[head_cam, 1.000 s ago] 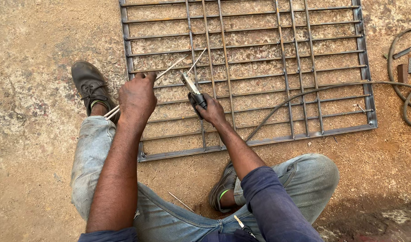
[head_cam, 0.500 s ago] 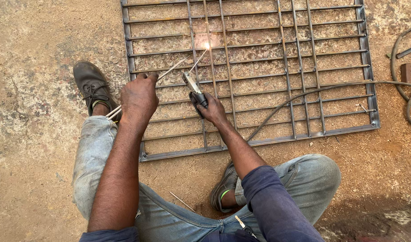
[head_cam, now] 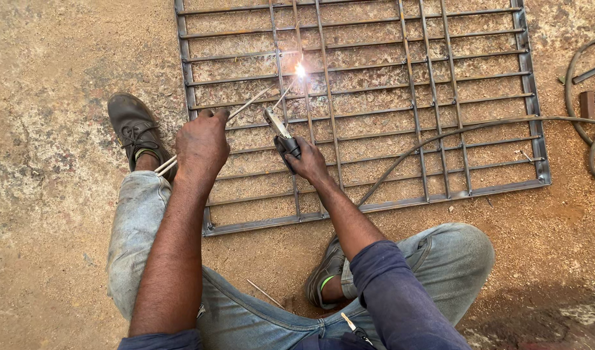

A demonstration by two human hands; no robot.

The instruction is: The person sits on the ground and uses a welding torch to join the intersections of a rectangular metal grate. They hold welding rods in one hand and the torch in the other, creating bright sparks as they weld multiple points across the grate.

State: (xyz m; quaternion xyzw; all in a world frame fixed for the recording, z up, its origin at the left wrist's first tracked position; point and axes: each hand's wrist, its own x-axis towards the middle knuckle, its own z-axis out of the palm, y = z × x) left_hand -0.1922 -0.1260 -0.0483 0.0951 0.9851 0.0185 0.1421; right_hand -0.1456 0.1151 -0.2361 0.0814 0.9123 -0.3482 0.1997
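A grey metal grille lies flat on the sandy ground in front of me. My right hand grips a welding electrode holder, its rod angled up to a bright white spark on one of the grille's bars. My left hand is closed around a bundle of thin welding rods, which stick out toward the spark and back over my left knee. A black cable runs from the holder across the grille to the right.
I sit with legs apart in jeans; my left shoe rests by the grille's left edge, my right shoe below its near edge. Coiled cable and metal scraps lie far right. A loose rod lies between my legs.
A bright welding spark has flared at the rod tip, where there was only a faint glow before. Both hands have stayed nearly still.
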